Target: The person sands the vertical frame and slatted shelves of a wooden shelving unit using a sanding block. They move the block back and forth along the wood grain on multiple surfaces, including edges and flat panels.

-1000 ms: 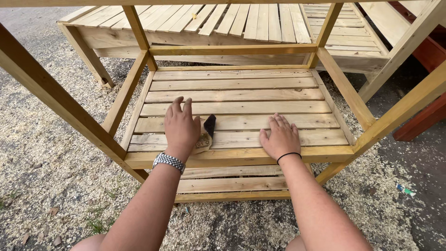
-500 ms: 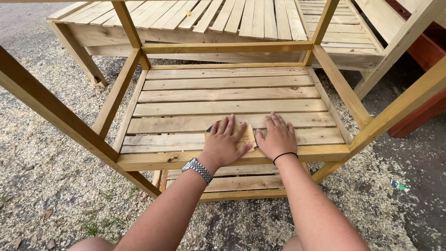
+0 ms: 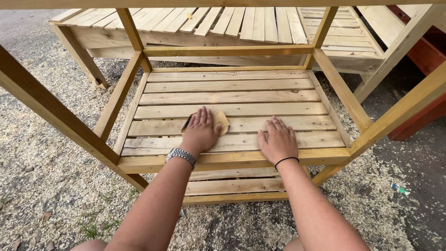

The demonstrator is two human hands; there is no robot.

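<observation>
Sandpaper [image 3: 222, 122], a tan sheet, lies flat on a slat of the wooden shelf [image 3: 278, 97], just under the left hand [image 3: 200, 131]. That hand's grip is spread, palm down, fingers pressing the sheet against the wood, forearm reaching forward. The right hand [image 3: 278, 140] rests flat on a nearer slat, well apart from the sheet, fingers splayed, holding nothing. Sawdust [image 3: 42, 153] covers the ground around.

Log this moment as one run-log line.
left hand: flat on sandpaper piece | right hand: flat on slatted shelf, holding nothing | around: wooden frame, sawdust on ground
</observation>
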